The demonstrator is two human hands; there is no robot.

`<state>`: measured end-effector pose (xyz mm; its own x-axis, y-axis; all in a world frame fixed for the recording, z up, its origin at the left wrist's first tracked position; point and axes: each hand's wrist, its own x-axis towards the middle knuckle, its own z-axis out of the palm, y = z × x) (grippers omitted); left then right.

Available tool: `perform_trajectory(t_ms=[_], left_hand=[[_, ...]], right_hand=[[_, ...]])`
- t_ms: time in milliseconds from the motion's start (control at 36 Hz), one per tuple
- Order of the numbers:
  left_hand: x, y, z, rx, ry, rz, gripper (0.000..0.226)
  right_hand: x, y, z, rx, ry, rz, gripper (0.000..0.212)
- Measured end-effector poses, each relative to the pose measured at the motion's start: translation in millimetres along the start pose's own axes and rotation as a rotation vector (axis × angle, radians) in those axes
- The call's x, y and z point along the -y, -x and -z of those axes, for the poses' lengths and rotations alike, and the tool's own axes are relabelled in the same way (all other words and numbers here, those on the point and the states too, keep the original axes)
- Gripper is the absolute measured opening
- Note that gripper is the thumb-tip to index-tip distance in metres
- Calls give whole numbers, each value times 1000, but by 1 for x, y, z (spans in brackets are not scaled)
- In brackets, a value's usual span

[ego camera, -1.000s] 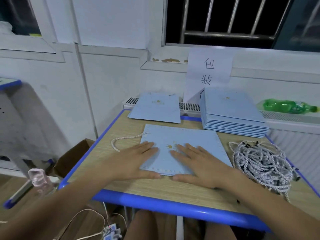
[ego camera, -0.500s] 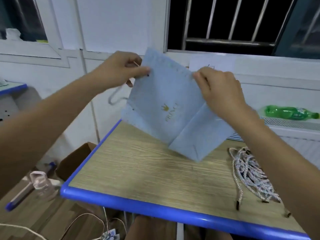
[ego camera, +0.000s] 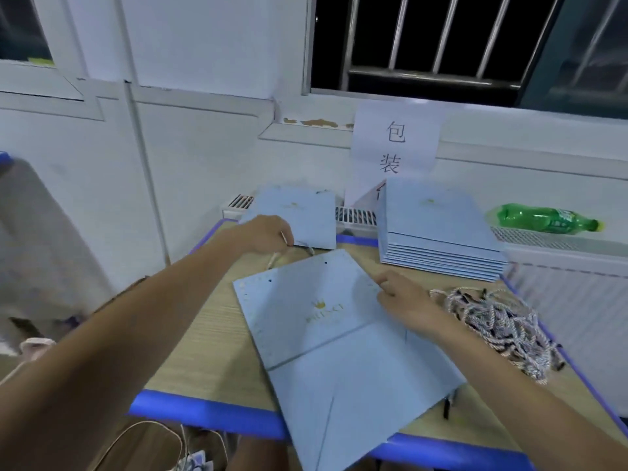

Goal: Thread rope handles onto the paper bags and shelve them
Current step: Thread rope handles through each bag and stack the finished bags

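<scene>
A light blue paper bag [ego camera: 326, 331] with a gold crown print lies flat and slanted on the desk [ego camera: 204, 351], its bottom end hanging over the near edge. My right hand [ego camera: 404, 300] rests on the bag's upper right part, fingers curled at its edge. My left hand [ego camera: 265, 234] is at the far left of the desk and pinches the end of a white rope handle [ego camera: 275, 258] that runs toward the bag's top edge. A heap of rope handles [ego camera: 496, 321] lies to the right.
A tall stack of flat blue bags [ego camera: 438, 229] stands at the back right, and a single bag [ego camera: 302, 215] lies at the back left on the radiator grille. A green bottle [ego camera: 543, 219] lies on the right ledge. A paper sign [ego camera: 394, 147] hangs on the wall.
The bag was lifted off the desk, held up in both hands, then laid down again slanted. My left hand moved to the far left with the rope end.
</scene>
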<state>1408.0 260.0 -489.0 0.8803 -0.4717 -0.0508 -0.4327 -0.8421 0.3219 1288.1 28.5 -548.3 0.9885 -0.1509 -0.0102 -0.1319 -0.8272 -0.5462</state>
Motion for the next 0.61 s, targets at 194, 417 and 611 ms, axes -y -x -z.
perform_trajectory(t_ms=[194, 417, 611], left_hand=[[17, 24, -51, -62, -15, -52, 36], [20, 45, -80, -367, 23, -25, 44], [28, 59, -66, -398, -70, 87, 40]], right_hand=[[2, -14, -8, -37, 154, 144, 22], [-3, -5, -14, -130, 144, 264, 21], [-17, -3, 45, -252, 430, -48, 33]])
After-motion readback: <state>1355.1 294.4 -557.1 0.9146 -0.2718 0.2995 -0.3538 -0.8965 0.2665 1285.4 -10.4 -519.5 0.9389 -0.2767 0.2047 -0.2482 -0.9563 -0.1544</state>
